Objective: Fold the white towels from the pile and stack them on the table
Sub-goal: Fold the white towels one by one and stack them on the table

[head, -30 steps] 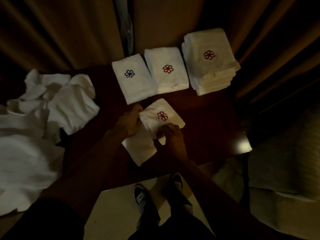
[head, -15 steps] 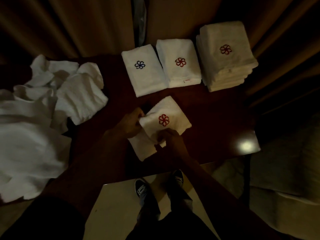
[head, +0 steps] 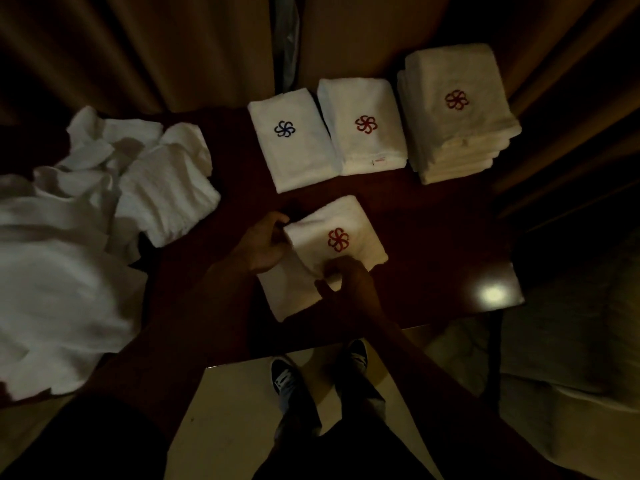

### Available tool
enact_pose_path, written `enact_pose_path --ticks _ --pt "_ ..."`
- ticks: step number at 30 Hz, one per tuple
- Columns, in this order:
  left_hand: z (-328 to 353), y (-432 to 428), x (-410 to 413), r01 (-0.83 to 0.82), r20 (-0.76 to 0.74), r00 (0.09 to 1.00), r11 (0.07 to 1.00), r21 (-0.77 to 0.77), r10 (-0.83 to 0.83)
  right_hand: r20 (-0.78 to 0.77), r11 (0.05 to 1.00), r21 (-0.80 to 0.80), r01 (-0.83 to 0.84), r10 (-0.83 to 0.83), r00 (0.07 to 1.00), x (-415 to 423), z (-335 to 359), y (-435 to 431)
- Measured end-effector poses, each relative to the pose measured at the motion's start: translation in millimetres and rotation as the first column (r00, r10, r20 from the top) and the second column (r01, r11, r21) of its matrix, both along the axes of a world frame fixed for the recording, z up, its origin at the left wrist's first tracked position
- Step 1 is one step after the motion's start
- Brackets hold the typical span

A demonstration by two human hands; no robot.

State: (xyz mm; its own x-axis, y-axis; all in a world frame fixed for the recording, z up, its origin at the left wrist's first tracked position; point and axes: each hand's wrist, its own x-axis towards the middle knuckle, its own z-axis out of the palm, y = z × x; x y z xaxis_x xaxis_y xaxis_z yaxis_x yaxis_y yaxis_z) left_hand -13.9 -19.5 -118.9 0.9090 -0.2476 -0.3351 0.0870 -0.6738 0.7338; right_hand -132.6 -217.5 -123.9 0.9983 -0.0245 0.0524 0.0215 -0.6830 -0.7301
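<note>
A white towel with a red flower emblem (head: 325, 251) lies half folded on the dark table (head: 433, 237), its upper flap laid over the lower part. My left hand (head: 259, 244) pinches the flap's left edge. My right hand (head: 346, 278) grips the flap's near edge. A loose pile of unfolded white towels (head: 104, 209) covers the table's left side. At the back stand a folded towel with a blue emblem (head: 291, 140), a folded one with a red emblem (head: 363, 126), and a tall stack of several folded towels (head: 457, 109).
Brown curtains (head: 138, 46) hang right behind the table. The table's near edge runs just in front of my shoes (head: 287, 375) on a pale floor. A bed or cushion (head: 571, 323) sits low at the right, past the table's corner.
Both hands have carried the folded flap toward the far side and laid it flatter over the lower part. The emblem now faces up more squarely. My head has shifted, moving the scene slightly.
</note>
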Motion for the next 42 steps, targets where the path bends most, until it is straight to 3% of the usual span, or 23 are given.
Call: enact_pose_path --ticks 2,7,11,13,17,20,22,25,27,30,32,35,42 --pt "2.7 -5.0 -2.0 0.014 -0.011 1.0 1.0 0.009 -0.014 0.015 0.996 -0.026 0.089 -0.088 0.996 1.1 2.7 -3.6" --pt "3.5 -17.9 -5.6 0.121 0.157 0.978 0.987 0.105 -0.137 0.029 0.957 -0.083 0.279 -0.278 0.96 10.4 6.0 -17.9" --pt "-5.8 -24.2 -9.8 0.121 0.07 0.985 0.926 0.357 -0.156 0.06 0.92 -0.035 0.391 -0.388 0.92 16.5 1.8 -32.9" --pt "-11.0 -25.2 -12.8 0.116 0.062 0.985 0.883 0.455 -0.162 0.014 0.931 -0.061 0.361 -0.361 0.932 17.9 -0.1 -35.9" --pt "-15.0 -22.4 -11.5 0.071 0.024 0.995 0.876 0.478 -0.094 -0.155 0.973 -0.2 0.119 -0.151 0.976 11.0 -1.6 -31.7" --pt "-9.3 -19.0 -12.0 0.038 0.019 0.998 0.866 0.499 -0.055 -0.198 0.97 -0.2 0.14 -0.18 0.964 2.1 4.0 -24.7" --pt "-5.6 -13.0 -11.7 -0.005 0.007 1.0 0.848 0.53 0.002 -0.324 0.962 -0.198 0.19 -0.247 0.913 -2.3 9.5 -19.4" --pt "-8.7 -2.3 -9.8 -0.039 -0.08 0.993 0.893 0.448 0.084 -0.552 0.958 -0.18 0.222 -0.285 0.783 -9.0 12.7 -12.0" --pt "-7.5 -0.5 -10.1 -0.044 -0.089 0.992 0.91 0.412 0.088 -0.651 0.95 -0.081 0.302 -0.28 0.706 -12.3 10.0 -4.4" --pt "-2.4 -4.5 -10.7 -0.114 -0.096 0.983 0.924 0.366 0.16 -0.72 0.912 0.051 0.407 -0.249 0.648 -16.3 3.5 9.8" --pt "-2.9 -5.5 -11.3 -0.171 -0.115 0.969 0.929 0.329 0.219 -0.749 0.829 0.175 0.531 -0.238 0.619 -17.6 0.7 17.6" --pt "-6.1 -4.4 -10.7 -0.202 -0.138 0.959 0.938 0.282 0.248 -0.745 0.737 0.275 0.618 -0.244 0.621 -16.0 1.8 23.9" --pt "-9.1 -11.4 -10.2 -0.223 -0.135 0.963 0.972 0.079 0.232 -0.62 0.738 0.251 0.626 -0.374 0.689 -7.5 2.1 12.8"
